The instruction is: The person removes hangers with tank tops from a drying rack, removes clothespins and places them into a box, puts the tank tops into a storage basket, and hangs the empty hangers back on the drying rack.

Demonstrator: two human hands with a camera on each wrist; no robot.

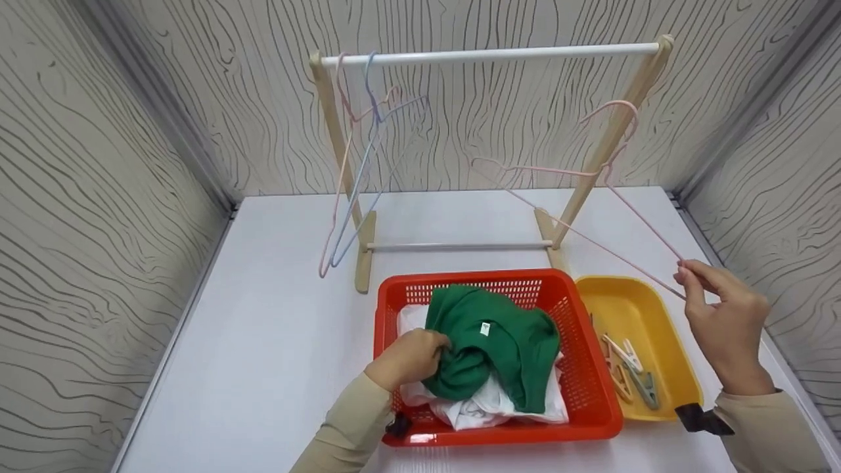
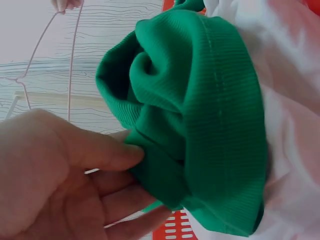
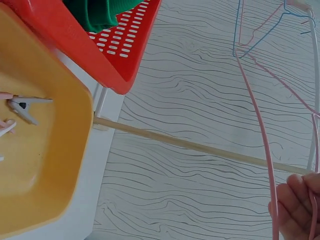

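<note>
A green garment [image 1: 512, 335] with a small white label lies bunched on white cloth [image 1: 489, 404] inside a red basket [image 1: 594, 394]. My left hand [image 1: 410, 358] pinches its left edge; in the left wrist view the thumb presses ribbed green fabric [image 2: 220, 115] against the fingers. Off to the right, my right hand [image 1: 729, 315] pinches one corner of a pink hanger [image 1: 552, 171]. That hanger is held up in the air, its hook near the rack's right post and not on the bar. Part of the hanger also crosses the right wrist view beside the right hand [image 3: 295, 205].
Behind the basket stands a rack with a white bar [image 1: 493, 54] and wooden posts. A pink hanger [image 1: 341, 177] and a blue hanger [image 1: 364, 167] hang at its left end. A yellow tray [image 1: 670, 368] holding several clothespins [image 1: 640, 381] sits right of the basket.
</note>
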